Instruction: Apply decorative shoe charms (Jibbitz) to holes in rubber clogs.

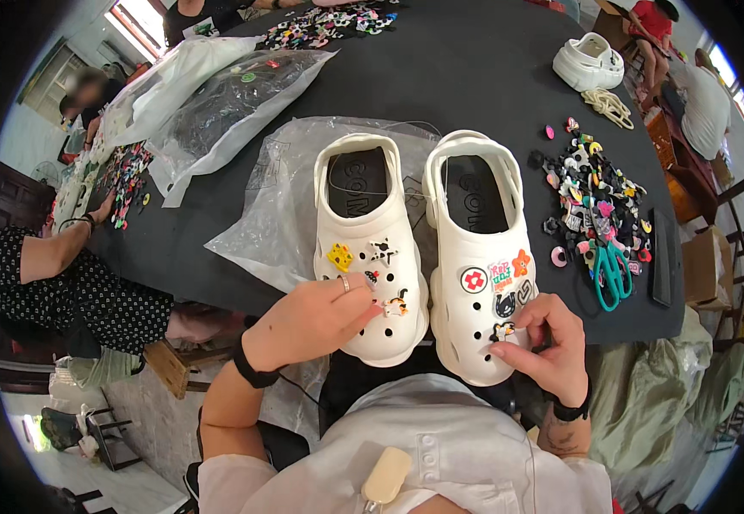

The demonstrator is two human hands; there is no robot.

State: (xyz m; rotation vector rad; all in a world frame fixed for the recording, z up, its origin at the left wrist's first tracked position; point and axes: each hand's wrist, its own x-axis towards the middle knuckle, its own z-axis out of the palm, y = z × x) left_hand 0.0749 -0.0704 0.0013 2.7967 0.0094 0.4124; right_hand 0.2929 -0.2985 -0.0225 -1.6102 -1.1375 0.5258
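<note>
Two white clogs stand side by side on the table before me, toes toward me. The left clog [355, 343] carries a yellow charm [339, 255], a black-and-white star charm [383, 250] and others. My left hand [316, 319] is over its toe, fingertips pinched together by a small charm [396, 302]; the fingers hide whatever they hold. On the right clog [466, 343] are a red-and-white round charm [474, 280], an orange charm [522, 263] and a lettered one. My right hand [553, 338] pinches a small black-and-white shoe charm [502, 331] at this clog's toe.
A pile of loose charms [590, 193] lies at right, with teal-handled scissors [612, 274] and a dark flat case [665, 257] beside it. Another white clog [588, 64] stands far right. Plastic bags [260, 206] lie beneath and left. Other people sit around the black table [457, 77].
</note>
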